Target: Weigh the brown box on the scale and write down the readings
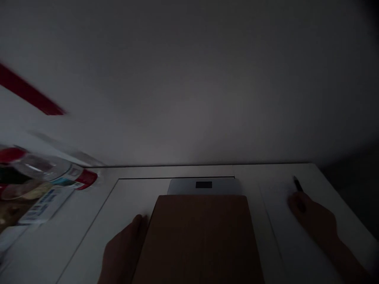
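- Two bare hands show in the head view, which is very dark
- The left hand [124,252] lies against the left side of a brown cardboard box [201,236], with its thumb touching the box's left edge; the other fingers are lost in the dark, so I cannot tell whether they are spread or curled
- The cardboard box stands just right of those fingers, on a grey scale [204,186] whose far end and dark display stick out beyond it
- The right hand [314,221] is well apart from the box, to its right, with its fingers pressed together and pinching a dark pen [297,184]
- The pen's upper end rises past the fingertips, tilted away from the person
- Both hands and the scale are over a white table [97,236]
- Far left of the left hand's fingers lies what looks like a clear bottle [53,169] with a red cap, among blurred packets
- Beyond the fingertips a pale wall [189,79] bears a red stripe [29,92]
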{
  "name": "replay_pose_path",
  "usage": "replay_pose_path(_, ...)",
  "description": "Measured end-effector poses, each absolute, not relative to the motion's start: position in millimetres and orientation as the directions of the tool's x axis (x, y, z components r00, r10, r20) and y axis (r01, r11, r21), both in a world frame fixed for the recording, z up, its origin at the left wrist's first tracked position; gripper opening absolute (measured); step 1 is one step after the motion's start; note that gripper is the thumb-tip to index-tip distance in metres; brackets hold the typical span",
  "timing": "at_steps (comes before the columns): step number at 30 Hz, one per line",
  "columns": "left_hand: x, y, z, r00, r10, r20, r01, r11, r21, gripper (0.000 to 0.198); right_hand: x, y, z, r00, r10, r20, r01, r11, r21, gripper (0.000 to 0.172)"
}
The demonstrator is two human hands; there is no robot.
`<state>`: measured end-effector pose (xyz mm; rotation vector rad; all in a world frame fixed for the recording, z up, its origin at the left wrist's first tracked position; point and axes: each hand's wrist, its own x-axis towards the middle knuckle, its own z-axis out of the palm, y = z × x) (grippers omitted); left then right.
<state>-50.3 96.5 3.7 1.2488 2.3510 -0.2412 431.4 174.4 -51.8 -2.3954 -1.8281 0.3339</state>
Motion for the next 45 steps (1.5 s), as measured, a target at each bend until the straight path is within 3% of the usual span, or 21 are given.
replay_pose_path(3,-47.2,94.2,8.7,-0.469,0.707,-0.53,0.835,0.551,-0.004,0.04,430.8,174.2,-53.5,0.219,0.974,-0.06,0.946,-0.226,-0.23,0.034)
replay_pose_path(14,-47.5,81.9,6.0,-0.389,0.82,-0.421,0.9,0.436,0.017,0.029,430.8,175.9,-57.9,0.145,0.987,0.067,0.965,-0.126,-0.23,0.029)
replay_pose_path(27,-52.6,69.7,-11.1,-0.334,0.911,-0.241,0.919,0.371,0.13,0.024,433.1,175.4,-63.8,0.125,0.971,0.202,0.957,-0.064,-0.284,0.025)
replay_pose_path(32,-62.4,70.6,-22.4,-0.388,0.913,-0.126,0.865,0.408,0.291,0.022,432.0,171.9,-57.8,0.161,0.946,0.281,0.914,-0.035,-0.403,0.027)
replay_pose_path(35,-70.5,65.9,-30.1,-0.457,0.889,0.006,0.765,0.39,0.513,0.032,426.5,166.7,-46.9,0.118,0.92,0.373,0.865,0.089,-0.494,0.036)
replay_pose_path(39,-65.1,42.3,-35.8,-0.525,0.841,0.13,0.531,0.204,0.823,0.05,402.8,144.5,-31.0,-0.037,0.893,0.449,0.711,0.34,-0.616,0.048)
replay_pose_path(42,-46.6,22.3,-39.5,-0.518,0.839,0.169,0.376,0.045,0.926,0.058,374.7,113.2,-23.1,-0.248,0.896,0.369,0.408,0.442,-0.799,0.055)
replay_pose_path(45,-23.6,10.8,-42.9,-0.503,0.848,0.167,0.298,-0.012,0.955,0.06,347.1,83.4,-21.6,-0.458,0.869,0.187,0.209,0.309,-0.928,0.067)
